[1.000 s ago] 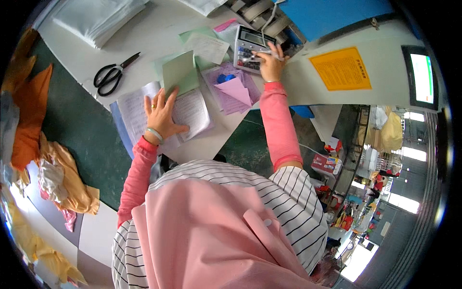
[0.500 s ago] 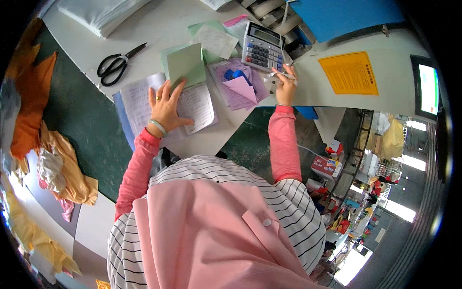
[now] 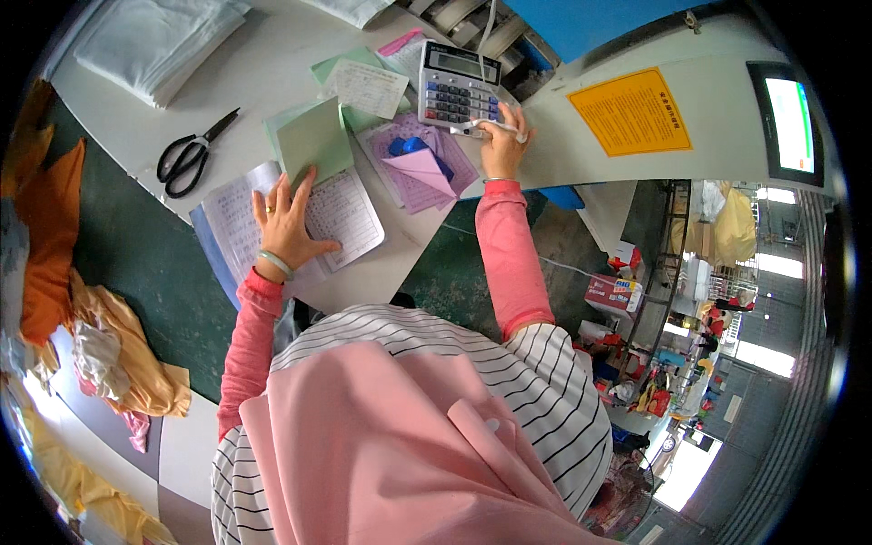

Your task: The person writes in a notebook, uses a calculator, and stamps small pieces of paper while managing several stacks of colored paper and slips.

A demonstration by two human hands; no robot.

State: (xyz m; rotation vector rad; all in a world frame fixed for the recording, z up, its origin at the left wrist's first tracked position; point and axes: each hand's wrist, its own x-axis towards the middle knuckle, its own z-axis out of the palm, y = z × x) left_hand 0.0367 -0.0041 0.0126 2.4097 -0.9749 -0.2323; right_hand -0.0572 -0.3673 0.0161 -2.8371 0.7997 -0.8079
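Observation:
My left hand (image 3: 289,227) lies with spread fingers on an open notebook (image 3: 350,222) of handwritten pages. Its fingertips touch the lower edge of a raised pale green sheet (image 3: 313,141). By the lower right corner of a grey calculator (image 3: 460,88), my right hand (image 3: 502,150) is closed round a slim white pen (image 3: 468,131). Between the two hands sit purple paper slips (image 3: 445,191) with a small blue object (image 3: 411,147) on them; its kind is unclear. A written white slip (image 3: 368,88) rests on green paper above the notebook.
Black-handled scissors (image 3: 195,156) lie left of the notebook. A stack of white folded material (image 3: 159,45) is at the far left of the table. A yellow printed sheet (image 3: 631,113) and a screen (image 3: 790,125) are at the right. Orange cloth (image 3: 54,236) hangs at the left.
The whole view has shifted, so the table things appear further left. My right hand has come slightly closer to the calculator, its pen now more level. My left hand stays on the notebook.

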